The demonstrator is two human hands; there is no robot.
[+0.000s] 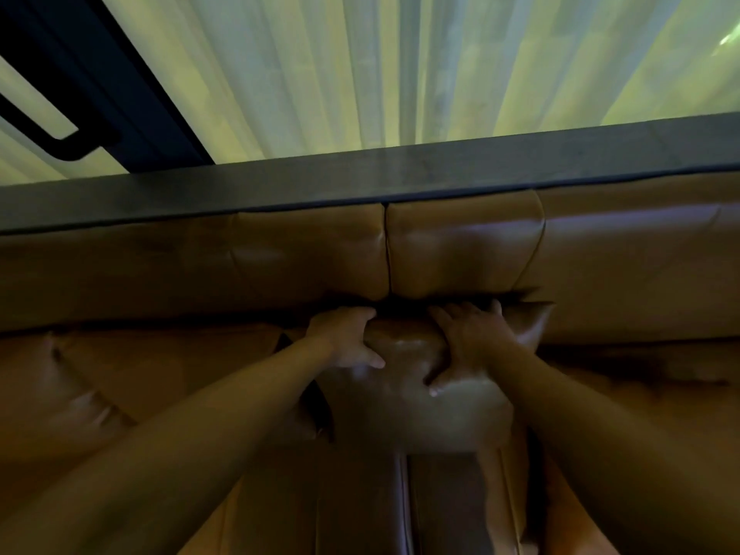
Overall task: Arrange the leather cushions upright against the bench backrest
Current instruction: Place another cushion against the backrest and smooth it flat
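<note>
Brown leather cushion [408, 378] is gripped along its top edge by left hand [348, 338] and right hand [468, 338], fingers clenched over it, beside the backrest [304, 250].

Single head-worn view. I look forward and steeply down from above the brown leather bench [160, 378], close enough that both forearms enter from the lower corners and fill much of the frame's bottom. The camera faces the backrest [304, 254], whose dark top ledge [360, 182] crosses the frame at a slight tilt, with pale curtains [400, 66] behind. Wide-angle distortion bends the edges. I have no second view to compare.
</note>
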